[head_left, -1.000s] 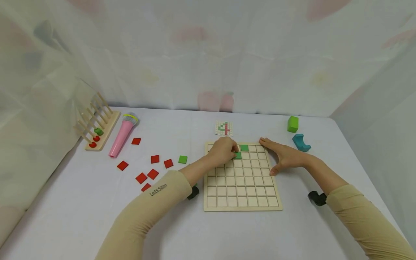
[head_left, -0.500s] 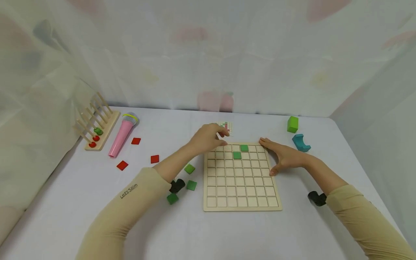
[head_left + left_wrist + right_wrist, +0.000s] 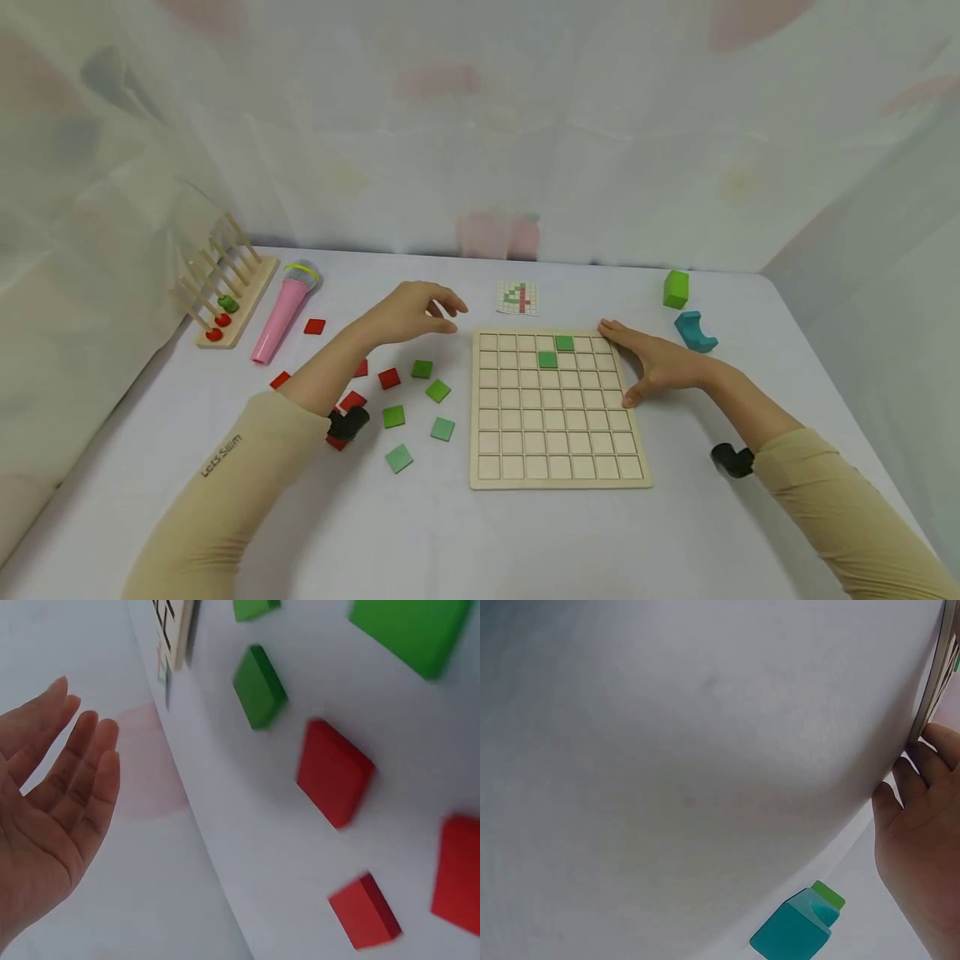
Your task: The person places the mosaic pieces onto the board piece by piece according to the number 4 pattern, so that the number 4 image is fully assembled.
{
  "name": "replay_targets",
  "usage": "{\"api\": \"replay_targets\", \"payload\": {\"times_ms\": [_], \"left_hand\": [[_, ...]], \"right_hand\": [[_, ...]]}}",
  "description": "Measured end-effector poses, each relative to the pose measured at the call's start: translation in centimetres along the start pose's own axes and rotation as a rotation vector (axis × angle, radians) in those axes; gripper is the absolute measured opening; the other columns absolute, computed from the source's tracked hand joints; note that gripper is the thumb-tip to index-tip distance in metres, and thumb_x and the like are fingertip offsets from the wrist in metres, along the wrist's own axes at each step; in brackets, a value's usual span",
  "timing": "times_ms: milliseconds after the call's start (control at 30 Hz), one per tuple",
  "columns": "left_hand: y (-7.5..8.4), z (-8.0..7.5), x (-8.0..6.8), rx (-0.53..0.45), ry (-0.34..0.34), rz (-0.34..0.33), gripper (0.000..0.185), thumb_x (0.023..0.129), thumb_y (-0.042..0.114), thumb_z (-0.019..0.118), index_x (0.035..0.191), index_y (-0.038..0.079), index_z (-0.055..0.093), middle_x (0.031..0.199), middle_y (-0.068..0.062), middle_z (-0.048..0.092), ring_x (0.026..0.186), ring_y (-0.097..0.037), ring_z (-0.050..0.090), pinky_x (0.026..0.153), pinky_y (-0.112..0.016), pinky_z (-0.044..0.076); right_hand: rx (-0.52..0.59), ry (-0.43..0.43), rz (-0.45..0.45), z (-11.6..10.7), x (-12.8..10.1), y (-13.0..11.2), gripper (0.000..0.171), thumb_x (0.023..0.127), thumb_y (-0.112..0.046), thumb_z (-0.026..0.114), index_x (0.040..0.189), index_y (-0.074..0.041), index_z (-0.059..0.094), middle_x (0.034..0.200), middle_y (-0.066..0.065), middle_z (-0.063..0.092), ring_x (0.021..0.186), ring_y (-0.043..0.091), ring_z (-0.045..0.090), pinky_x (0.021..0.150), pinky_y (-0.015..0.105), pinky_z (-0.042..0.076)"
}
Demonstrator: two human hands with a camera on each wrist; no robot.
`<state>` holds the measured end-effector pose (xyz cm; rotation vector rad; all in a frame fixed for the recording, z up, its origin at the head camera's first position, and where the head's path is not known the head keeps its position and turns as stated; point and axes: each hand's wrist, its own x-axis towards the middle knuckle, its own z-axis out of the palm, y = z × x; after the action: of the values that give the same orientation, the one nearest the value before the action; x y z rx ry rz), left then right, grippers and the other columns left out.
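Note:
A wooden grid board (image 3: pixel 558 467) lies on the white table, with two green tiles (image 3: pixel 564 342) (image 3: pixel 547 360) set in its upper rows. My left hand (image 3: pixel 420 310) hovers empty, fingers relaxed, left of the board above loose green tiles (image 3: pixel 438 390) and red tiles (image 3: pixel 388 378). In the left wrist view the palm (image 3: pixel 52 802) is open, with a green tile (image 3: pixel 259 686) and red tiles (image 3: pixel 334 772) on the table. My right hand (image 3: pixel 652 362) lies flat against the board's right edge (image 3: pixel 928 697). A small pattern card (image 3: pixel 517 297) sits behind the board.
A pink toy microphone (image 3: pixel 283 311) and a wooden peg rack (image 3: pixel 225 292) stand at the far left. A green block (image 3: pixel 676 287) and a teal arch block (image 3: pixel 695 330) sit at the far right. White curtain walls enclose the table.
My left hand has left the green tile in the board's second row and moved away to the left, over the loose tiles. The right hand has stayed at the board's edge.

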<state>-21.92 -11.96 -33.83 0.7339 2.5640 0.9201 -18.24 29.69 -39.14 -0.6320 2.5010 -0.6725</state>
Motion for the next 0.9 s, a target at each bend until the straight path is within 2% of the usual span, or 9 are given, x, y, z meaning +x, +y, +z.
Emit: {"api": "replay_targets", "payload": {"times_ms": [167,333,633,900], "left_hand": [[-2.1,-0.5,-1.1,-0.001,-0.073,-0.038,0.034,0.09,0.012,0.068,0.124,0.01,0.066,0.122,-0.013,0.068,0.11,-0.026,0.066,0.093,-0.041,0.054],[-3.3,-0.4,-1.9,0.002,-0.14,-0.052,0.035,0.089,0.007,0.067,0.124,0.011,0.067,0.124,-0.01,0.067,0.111,-0.025,0.065,0.096,-0.043,0.053],[-4.4,0.3,-2.6,-0.016,-0.209,-0.063,0.04,0.086,0.0,0.065,0.122,0.017,0.069,0.126,-0.005,0.066,0.112,-0.024,0.063,0.093,-0.038,0.055],[-5.0,1.1,-2.5,-0.006,-0.233,-0.051,0.04,0.085,0.0,0.068,0.118,0.022,0.071,0.12,-0.004,0.066,0.11,-0.024,0.059,0.088,-0.034,0.055]], "right_hand": [[-0.006,0.003,0.001,0.1,0.1,0.1,0.128,0.062,-0.045,0.089,0.158,-0.006,0.014,0.168,0.017,0.006,0.155,0.041,0.004,0.122,0.064,0.01],[-0.007,0.001,-0.001,0.0,0.0,0.1,0.129,0.062,-0.046,0.089,0.158,-0.006,0.013,0.168,0.016,0.006,0.155,0.041,0.003,0.122,0.064,0.01],[-0.005,0.0,0.005,0.0,0.1,0.1,0.129,0.062,-0.047,0.089,0.159,-0.006,0.013,0.168,0.016,0.006,0.155,0.041,0.002,0.122,0.064,0.009],[-0.007,0.001,0.005,0.1,0.1,0.2,0.129,0.062,-0.047,0.089,0.159,-0.007,0.013,0.168,0.016,0.006,0.155,0.041,0.002,0.122,0.064,0.009]]}}
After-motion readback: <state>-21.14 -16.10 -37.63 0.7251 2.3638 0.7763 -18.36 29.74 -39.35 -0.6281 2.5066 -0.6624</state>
